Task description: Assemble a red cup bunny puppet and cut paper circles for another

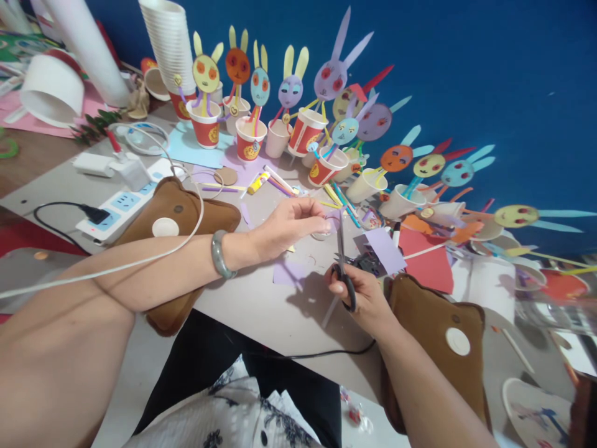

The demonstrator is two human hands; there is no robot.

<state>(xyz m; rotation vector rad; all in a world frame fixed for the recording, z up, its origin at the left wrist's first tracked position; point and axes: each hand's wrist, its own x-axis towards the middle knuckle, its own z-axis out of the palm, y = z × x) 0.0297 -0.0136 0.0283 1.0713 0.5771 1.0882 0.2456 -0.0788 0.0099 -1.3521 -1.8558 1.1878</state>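
Note:
My left hand (284,227) reaches across the table and pinches a small lilac paper piece (332,221) between its fingertips. A grey-green bangle (219,254) sits on that wrist. My right hand (361,297) grips black-handled scissors (342,264), whose blades point up at the lilac piece. Both forearms rest on brown padded cushions, the left cushion (181,218) and the right cushion (443,342). Lilac paper scraps (289,272) lie on the grey table (261,305) under the hands.
Several paper-cup rabbits with paper faces (252,134) stand in a curved row along the blue wall. A tall stack of white cups (170,46) is at the back. A power strip (116,208) with cables lies to the left. Red paper (429,261) lies to the right.

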